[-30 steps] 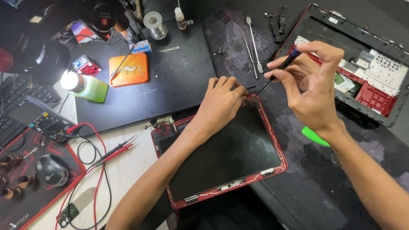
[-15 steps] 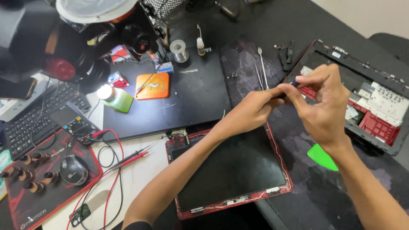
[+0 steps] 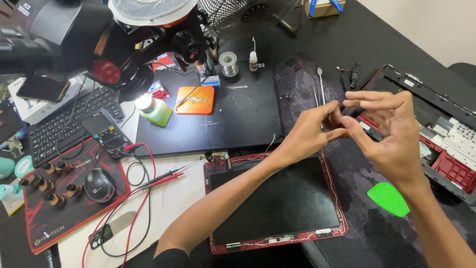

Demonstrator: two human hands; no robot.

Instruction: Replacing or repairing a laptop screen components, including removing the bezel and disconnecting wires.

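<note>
1. A red-framed laptop screen panel (image 3: 275, 201) lies nearest the person.
2. Above it, the left hand (image 3: 310, 133) and right hand (image 3: 389, 131) meet, fingertips pinching a small dark tool (image 3: 358, 112).
3. Farther right lies the opened laptop base (image 3: 436, 129); a green pry pick (image 3: 389, 198) rests beside it.

Orange mat (image 3: 195, 100), green bottle (image 3: 154, 110), mouse (image 3: 99, 184), keyboard (image 3: 59, 124), green pick (image 3: 389, 198).

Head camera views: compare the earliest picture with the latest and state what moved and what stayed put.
The left hand lifted off the red-framed screen panel to meet the right hand above the mat, where both pinch a small dark tool. The camera tilted up, bringing in a fan. The panel, green pick and orange pad stayed put.
</note>
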